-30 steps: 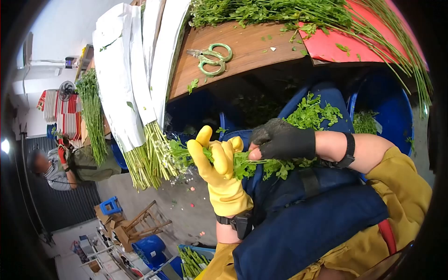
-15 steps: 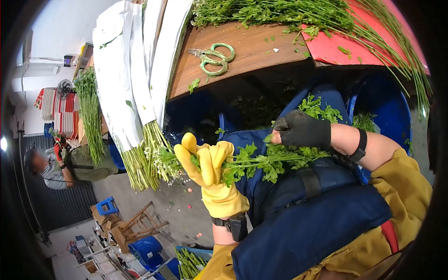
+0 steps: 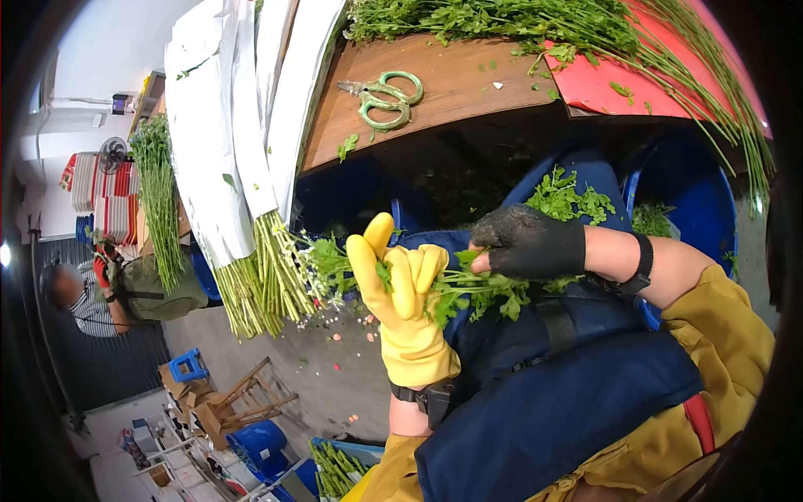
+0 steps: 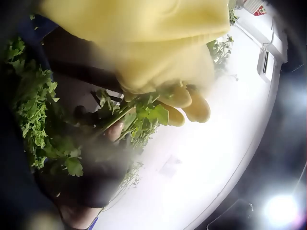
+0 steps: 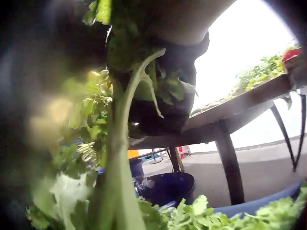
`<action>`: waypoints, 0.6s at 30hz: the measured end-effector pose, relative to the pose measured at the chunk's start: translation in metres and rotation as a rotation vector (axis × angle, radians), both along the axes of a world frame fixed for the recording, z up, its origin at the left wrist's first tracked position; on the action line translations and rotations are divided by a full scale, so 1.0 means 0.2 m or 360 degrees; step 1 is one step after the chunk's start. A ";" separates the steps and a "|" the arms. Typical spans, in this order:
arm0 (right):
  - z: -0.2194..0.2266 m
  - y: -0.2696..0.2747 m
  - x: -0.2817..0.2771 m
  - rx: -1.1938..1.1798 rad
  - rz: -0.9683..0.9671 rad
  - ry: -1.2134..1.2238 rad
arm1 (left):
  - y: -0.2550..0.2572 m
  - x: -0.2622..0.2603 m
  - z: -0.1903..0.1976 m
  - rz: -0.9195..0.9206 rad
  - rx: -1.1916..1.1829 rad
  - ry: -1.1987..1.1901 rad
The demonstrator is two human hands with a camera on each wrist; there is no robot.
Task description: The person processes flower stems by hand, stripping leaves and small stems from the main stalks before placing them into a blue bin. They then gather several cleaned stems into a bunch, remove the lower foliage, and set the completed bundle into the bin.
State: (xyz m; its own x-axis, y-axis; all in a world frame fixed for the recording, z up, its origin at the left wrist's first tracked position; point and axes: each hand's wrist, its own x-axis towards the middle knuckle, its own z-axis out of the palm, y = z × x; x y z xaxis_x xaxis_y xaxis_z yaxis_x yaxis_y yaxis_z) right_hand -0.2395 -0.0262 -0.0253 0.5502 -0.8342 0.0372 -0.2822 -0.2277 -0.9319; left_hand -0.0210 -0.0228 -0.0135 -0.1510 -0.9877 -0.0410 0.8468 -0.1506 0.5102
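My left hand [image 3: 407, 293], in a yellow rubber glove, grips a leafy flower stem [image 3: 485, 294] held across my lap. Small white blossoms [image 3: 322, 272] show beyond the glove on the left. My right hand [image 3: 535, 243], in a black glove with bare fingertips, pinches the stem's foliage just right of the left hand. In the left wrist view the yellow glove [image 4: 144, 52] curls over the leaves [image 4: 153, 112], and bare fingertips [image 4: 114, 131] of the right hand show on the stem. The right wrist view has a thick pale stem [image 5: 125, 143] close to the camera.
Green-handled scissors [image 3: 386, 100] lie on the wooden table [image 3: 468, 79]. White-wrapped flower bunches [image 3: 213, 142] hang over its left edge; loose greenery [image 3: 502, 23] and red paper [image 3: 594, 84] are at the back. Stripped leaves [image 3: 569, 197] lie on my leg, near a blue bucket [image 3: 698, 180]. Another person [image 3: 92, 293] stands far left.
The hands first drew apart along the stem, exposing more leaves between them. Now they are closer again, the left hand shifted back right and the right hand slightly left.
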 end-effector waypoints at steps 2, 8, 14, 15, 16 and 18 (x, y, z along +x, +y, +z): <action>-0.06 0.01 -0.08 -0.0049 0.0022 0.0149 | -0.04 0.05 0.02 -0.0211 -0.0177 0.0213; -0.03 0.05 -0.19 -0.0383 0.0016 -0.0172 | 0.00 -0.04 0.25 0.0516 0.0521 -0.0432; -0.04 0.13 -0.05 -0.0669 0.0034 0.0103 | 0.03 0.00 0.14 0.0247 0.0050 -0.1071; -0.05 0.12 -0.03 -0.0622 0.0050 0.0088 | 0.02 -0.03 0.15 0.0225 0.0139 -0.0642; -0.05 0.12 -0.02 -0.0575 0.0067 0.0073 | 0.00 -0.06 0.18 0.0200 0.0225 -0.0213; -0.06 0.13 -0.01 -0.0372 -0.0007 -0.0051 | -0.01 -0.04 0.13 -0.0005 -0.0026 -0.0236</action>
State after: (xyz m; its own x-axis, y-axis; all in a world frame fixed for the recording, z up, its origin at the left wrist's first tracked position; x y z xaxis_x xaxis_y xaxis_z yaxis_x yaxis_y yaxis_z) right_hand -0.2407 -0.0012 -0.0382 0.5421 -0.8031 0.2472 -0.2546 -0.4373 -0.8625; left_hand -0.0290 -0.0247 0.0126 -0.1473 -0.9880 -0.0470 0.7613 -0.1436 0.6323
